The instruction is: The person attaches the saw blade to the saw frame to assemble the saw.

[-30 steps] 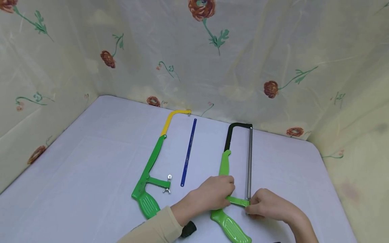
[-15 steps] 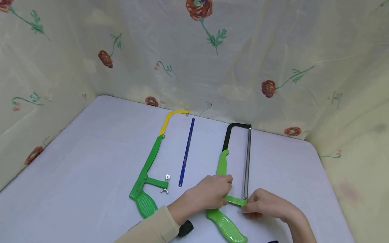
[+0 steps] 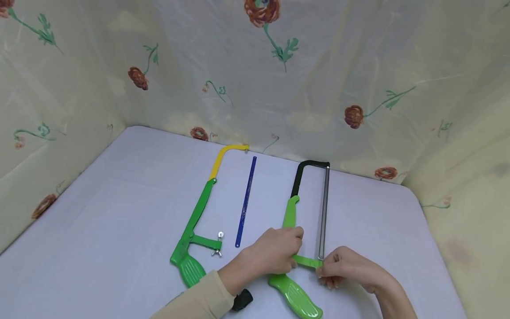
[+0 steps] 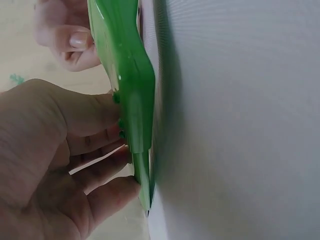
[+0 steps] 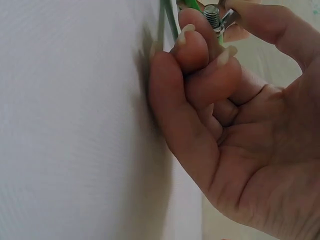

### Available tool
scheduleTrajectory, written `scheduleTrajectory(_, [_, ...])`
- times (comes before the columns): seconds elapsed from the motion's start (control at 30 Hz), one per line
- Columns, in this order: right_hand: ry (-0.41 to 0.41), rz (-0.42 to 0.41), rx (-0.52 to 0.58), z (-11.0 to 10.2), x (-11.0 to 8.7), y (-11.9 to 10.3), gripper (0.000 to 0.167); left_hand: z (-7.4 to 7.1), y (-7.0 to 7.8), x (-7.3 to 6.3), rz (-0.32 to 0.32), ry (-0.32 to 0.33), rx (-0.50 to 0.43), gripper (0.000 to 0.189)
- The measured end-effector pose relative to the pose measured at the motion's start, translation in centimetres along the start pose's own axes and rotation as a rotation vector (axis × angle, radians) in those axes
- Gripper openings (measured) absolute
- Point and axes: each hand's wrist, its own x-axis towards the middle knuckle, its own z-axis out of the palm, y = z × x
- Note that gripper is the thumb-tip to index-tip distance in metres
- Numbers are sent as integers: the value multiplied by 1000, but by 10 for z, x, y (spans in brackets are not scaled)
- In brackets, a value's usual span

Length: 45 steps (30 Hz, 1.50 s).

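A hacksaw with a light green handle [image 3: 299, 297] and black front frame [image 3: 298, 179] lies on the white table. Its grey blade [image 3: 324, 212] runs along the right side. My left hand [image 3: 275, 250] grips the green frame above the handle; in the left wrist view, thumb and fingers rest against the green body [image 4: 135, 95]. At the outer end of the short green arm [image 3: 307, 261], my right hand [image 3: 346, 266] pinches a wing nut [image 5: 229, 20] between thumb and finger. A threaded bolt end [image 5: 212, 16] shows beside it, and the other fingers are curled.
A second hacksaw frame, dark green [image 3: 199, 206] with a yellow front [image 3: 218, 161], lies to the left, its wing nut [image 3: 216, 253] on the short arm. Between the saws lies a loose blue blade [image 3: 246, 201]. Flowered cloth [image 3: 311, 102] surrounds the table.
My right fingers have shifted slightly at the wing nut, with the lower fingers showing more. The saw has edged a little to the left; the left hand keeps its grip.
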Motion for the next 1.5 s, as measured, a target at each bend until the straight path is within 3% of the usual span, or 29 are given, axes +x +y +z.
scheduleTrajectory(0.27, [-84,-32,156,-2,2,6,37,2,-2,4,4,20,4,18])
scheduleTrajectory(0.43, [-186,-47,295,-3,9,10,25,2,-4,2,-31,9,0,19])
scheduleTrajectory(0.57, [-276,-74,392,-8,11,16,26,2,-4,1,-29,25,-6,18])
scheduleTrajectory(0.87, [-392,-218,534,-13,15,33,32,4,-6,3,-31,50,-33,23])
scheduleTrajectory(1.03, [-395,-206,524,-15,17,34,32,2,-7,3,-33,44,-40,23])
scheduleTrajectory(1.3, [-407,-312,586,-12,19,37,37,2,-8,3,-40,40,-84,22])
scheduleTrajectory(1.5, [-394,-296,646,-11,19,38,38,3,-9,4,-45,43,-123,20])
